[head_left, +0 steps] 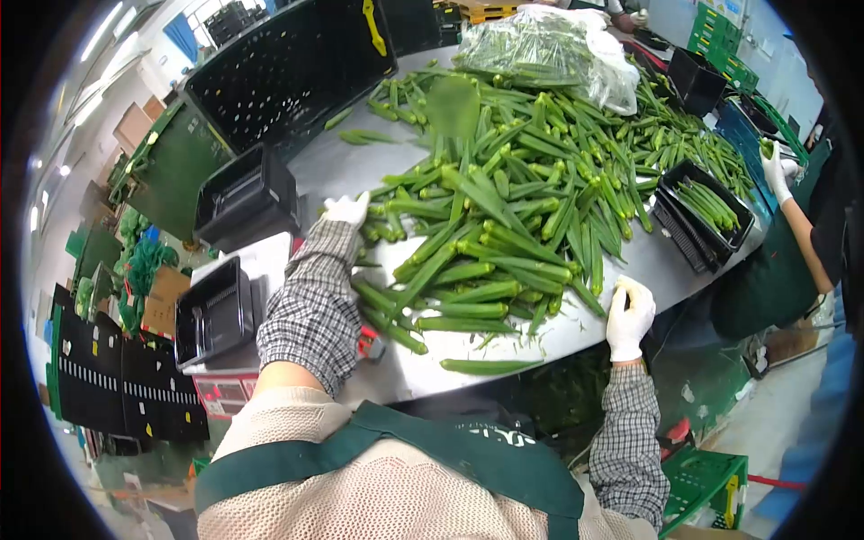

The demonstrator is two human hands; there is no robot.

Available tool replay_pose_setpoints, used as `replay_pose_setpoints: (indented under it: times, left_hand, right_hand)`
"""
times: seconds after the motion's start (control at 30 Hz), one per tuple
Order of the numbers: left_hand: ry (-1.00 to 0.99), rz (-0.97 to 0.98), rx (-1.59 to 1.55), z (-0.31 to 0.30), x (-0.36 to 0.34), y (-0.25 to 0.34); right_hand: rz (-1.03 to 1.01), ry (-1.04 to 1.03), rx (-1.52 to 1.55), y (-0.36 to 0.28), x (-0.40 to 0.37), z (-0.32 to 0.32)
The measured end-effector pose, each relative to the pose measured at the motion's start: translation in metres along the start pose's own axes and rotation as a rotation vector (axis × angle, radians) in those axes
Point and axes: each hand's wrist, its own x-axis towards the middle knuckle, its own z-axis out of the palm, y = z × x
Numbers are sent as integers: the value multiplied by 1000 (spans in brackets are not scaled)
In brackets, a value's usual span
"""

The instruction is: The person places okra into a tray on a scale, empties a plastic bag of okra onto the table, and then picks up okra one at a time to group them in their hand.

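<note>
Head view: left hand (346, 210) and right hand (631, 315) near the okra (477, 310), fingers partly bent, any hold I cannot tell

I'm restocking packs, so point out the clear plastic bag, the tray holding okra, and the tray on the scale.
clear plastic bag (549, 52): head view, bulging middle
tray holding okra (677, 219): head view, outer side
tray on the scale (214, 317): head view, inside

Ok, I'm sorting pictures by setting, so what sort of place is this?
Probably a produce packing room: a heap of okra on a metal table, a black tray holding some, and what looks like a scale.
</note>
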Motion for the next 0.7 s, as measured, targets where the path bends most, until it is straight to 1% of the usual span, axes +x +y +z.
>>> replay_pose_setpoints:
  times: [0.03,0.07,0.1,0.13,0.17,0.23,0.27,0.3,0.33,0.37,0.4,0.43,0.47,0.5,0.53,0.6,0.63,0.67,0.7]
  left_hand:
    - [162,-90,-239,35,39,-4]
    - [112,-156,-468,-11,-19,32]
    - [79,-46,-620,-19,-25,41]
    - [94,141,-814,-22,-31,50]
    - [100,70,-684,-30,-27,56]
    - [207,59,-462,-65,-60,60]
    - [260,112,-396,-83,-72,56]
    - [406,89,-477,-83,-54,44]
    - [584,112,-504,-94,-64,38]
    - [782,164,-621,-105,-79,35]
    - [929,262,-768,-119,-100,37]
    - [963,319,-1002,-131,-126,41]
    - [918,381,-1212,-142,-168,48]
    - [921,421,-1251,-148,-207,52]
    - [935,510,-1339,-143,-235,54]
    - [914,588,-1403,-116,-277,52]
    - [850,611,-1448,-99,-293,51]
    - [666,571,-1567,-78,-311,55]
    - [680,718,-1395,-46,-312,53]
  right_hand:
    - [5,8,0,1,-1,1]
    - [8,20,2,1,-1,2]
    - [19,-10,14,3,-2,3]
    - [29,-37,26,6,-2,3]
    - [39,-60,36,8,-1,3]
    - [161,7,316,9,-2,0]
    - [221,37,459,8,-2,0]
    - [78,2,268,-26,4,-23]
    - [13,-74,331,-55,3,-36]
    - [-49,-146,393,-77,-1,-42]
    - [-51,-329,532,-92,-14,-43]
    - [-124,-518,482,-116,-20,-52]
    - [-392,-531,425,-134,-28,-50]
    - [-493,-597,341,-143,-39,-49]
    - [-518,-678,245,-151,-46,-48]
    - [-480,-740,121,-151,-53,-41]
    - [-516,-716,116,-150,-53,-41]
    - [-550,-690,114,-149,-51,-41]
    - [-579,-665,111,-149,-50,-41]
